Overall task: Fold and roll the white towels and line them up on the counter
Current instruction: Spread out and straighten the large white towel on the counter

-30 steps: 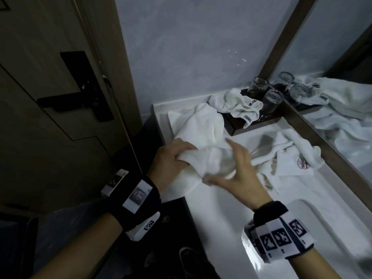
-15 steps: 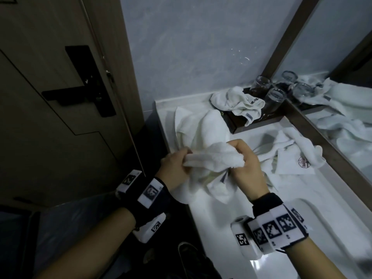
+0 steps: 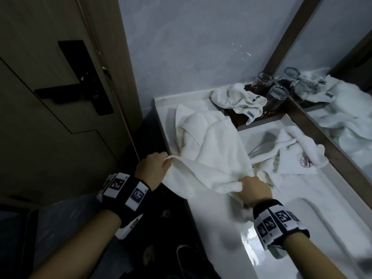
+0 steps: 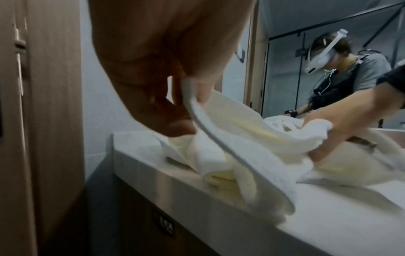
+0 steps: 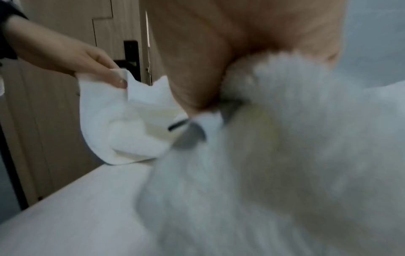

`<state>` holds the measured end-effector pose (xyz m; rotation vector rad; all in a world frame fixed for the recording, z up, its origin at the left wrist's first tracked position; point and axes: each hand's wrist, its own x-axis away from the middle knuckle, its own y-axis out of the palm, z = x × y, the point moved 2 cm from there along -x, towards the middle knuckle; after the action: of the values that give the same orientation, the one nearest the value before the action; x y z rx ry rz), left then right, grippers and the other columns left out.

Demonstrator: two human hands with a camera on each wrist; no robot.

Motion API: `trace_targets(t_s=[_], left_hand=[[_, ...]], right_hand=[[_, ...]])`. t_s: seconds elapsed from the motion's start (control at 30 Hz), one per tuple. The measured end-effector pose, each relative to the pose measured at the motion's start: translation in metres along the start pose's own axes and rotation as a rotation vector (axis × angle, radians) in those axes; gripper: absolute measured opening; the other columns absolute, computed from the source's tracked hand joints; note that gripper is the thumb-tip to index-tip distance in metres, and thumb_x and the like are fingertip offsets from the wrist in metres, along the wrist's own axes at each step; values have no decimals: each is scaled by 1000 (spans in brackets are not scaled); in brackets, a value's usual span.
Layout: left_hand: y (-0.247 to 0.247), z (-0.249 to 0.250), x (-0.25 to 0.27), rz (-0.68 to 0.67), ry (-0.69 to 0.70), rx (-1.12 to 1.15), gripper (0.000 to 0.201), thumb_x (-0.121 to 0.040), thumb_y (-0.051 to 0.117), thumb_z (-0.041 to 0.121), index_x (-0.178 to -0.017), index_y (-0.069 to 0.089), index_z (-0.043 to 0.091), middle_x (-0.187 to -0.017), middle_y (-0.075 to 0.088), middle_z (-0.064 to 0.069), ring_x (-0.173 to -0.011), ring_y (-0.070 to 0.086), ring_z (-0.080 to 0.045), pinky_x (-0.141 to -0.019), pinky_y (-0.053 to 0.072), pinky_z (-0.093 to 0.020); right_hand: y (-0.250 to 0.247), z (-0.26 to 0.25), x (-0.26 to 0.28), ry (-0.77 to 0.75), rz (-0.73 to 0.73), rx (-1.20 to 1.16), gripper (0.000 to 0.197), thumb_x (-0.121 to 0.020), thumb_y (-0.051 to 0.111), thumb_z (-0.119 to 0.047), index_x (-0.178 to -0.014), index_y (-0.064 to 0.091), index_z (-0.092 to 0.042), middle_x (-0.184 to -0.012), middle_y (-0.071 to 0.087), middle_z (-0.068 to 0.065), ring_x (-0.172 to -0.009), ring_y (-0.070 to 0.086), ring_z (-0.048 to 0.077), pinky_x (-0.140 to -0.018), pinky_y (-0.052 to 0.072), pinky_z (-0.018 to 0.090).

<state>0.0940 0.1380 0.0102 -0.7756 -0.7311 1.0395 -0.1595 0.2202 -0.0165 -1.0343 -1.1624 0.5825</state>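
The white towel (image 3: 213, 158) in hand lies bunched at the left end of the counter (image 3: 221, 234), with one portion draped over the front edge and a hemmed border stretched between both hands. The left hand (image 3: 153, 170) pinches that border between thumb and fingertips, just off the counter's front-left corner; the left wrist view shows the hem (image 4: 210, 131) running taut from the pinch. The right hand (image 3: 255, 190) has its fingers curled around a thick gather of terry cloth, low over the counter; the right wrist view is blurred, so the exact finger placement cannot be determined. The step in hand appears to be opening the towel out before the first fold. To do it well, work each hand along the hem to a true corner, draw the edge straight, then lay the cloth flat on the bare counter surface nearer the body, clear of the neighbouring pieces. Avoid dragging the second towel (image 3: 289, 156), marked with a red emblem, which lies just beside the gather and may be touching it. A third towel (image 3: 239, 99) rests crumpled on a dark tray (image 3: 261, 119) at the back, beside upturned glasses (image 3: 275, 97) and the mirror (image 3: 342, 87). No rolled towel is visible yet.
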Motion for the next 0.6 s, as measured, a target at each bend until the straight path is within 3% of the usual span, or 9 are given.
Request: trace_targets(t_s=[0.07,0.13,0.2,0.3,0.4,0.47,0.5,0.53,0.6], left_hand=[[3,-1,-7,9,-80,227,21,-96,42,15,-90,54,-1,-85,56,-21,-85,59,-35,-71,49,-38],[9,5,-15,19,-102,367,20,-95,42,12,-101,56,-1,-98,62,-21,-95,59,-31,-77,43,-30],[18,16,-24,-2,-98,494,23,-94,44,12,-113,56,3,-110,63,-16,-104,58,-28,-88,45,-31],[34,35,-38,-122,-72,647,34,-92,47,8,-125,50,11,-123,60,-11,-114,56,-25,-102,43,-41],[45,40,-52,-213,-44,623,37,-89,47,5,-125,52,13,-122,61,-5,-115,56,-18,-103,41,-29],[40,34,-64,-136,-73,544,30,-88,44,1,-108,65,9,-110,66,-5,-107,59,-18,-90,42,-17],[37,28,-72,-56,-103,484,27,-87,44,-1,-99,67,5,-106,66,-8,-102,60,-22,-84,42,-17],[34,22,-81,28,-142,418,23,-85,45,-2,-95,66,0,-106,63,-14,-100,59,-29,-84,43,-22],[30,12,-99,89,-260,314,24,-84,55,4,-105,53,-6,-115,49,-26,-103,52,-38,-91,41,-35]], right_hand=[[1,1,-1,-88,-71,-76,29,-85,56,-31,-109,59,-16,-112,63,6,-99,60,21,-78,45,27],[1,-2,-1,-170,-137,-302,68,-71,75,-40,-130,46,-21,-124,48,6,-112,50,22,-95,41,29],[-7,-14,1,-215,-139,-559,96,-62,80,-49,-141,29,-30,-131,34,2,-123,37,19,-106,32,32],[-15,-35,-9,-336,-73,-725,88,-74,69,-51,-145,20,-32,-130,31,-4,-126,33,12,-102,26,21],[-23,-52,-27,-385,-12,-728,72,-85,60,-43,-145,25,-21,-138,33,2,-127,37,13,-99,27,18],[-31,-57,-39,-395,45,-694,62,-89,57,-38,-142,32,-15,-138,36,6,-125,41,16,-98,28,16],[-36,-58,-46,-404,71,-677,58,-90,56,-35,-140,34,-14,-137,37,8,-124,42,18,-98,28,15],[-40,-60,-53,-412,100,-650,56,-91,56,-32,-139,36,-13,-136,38,9,-123,42,21,-100,29,17],[-51,-64,-70,-409,178,-573,54,-91,56,-32,-138,38,-13,-136,37,11,-123,42,24,-105,32,28]])
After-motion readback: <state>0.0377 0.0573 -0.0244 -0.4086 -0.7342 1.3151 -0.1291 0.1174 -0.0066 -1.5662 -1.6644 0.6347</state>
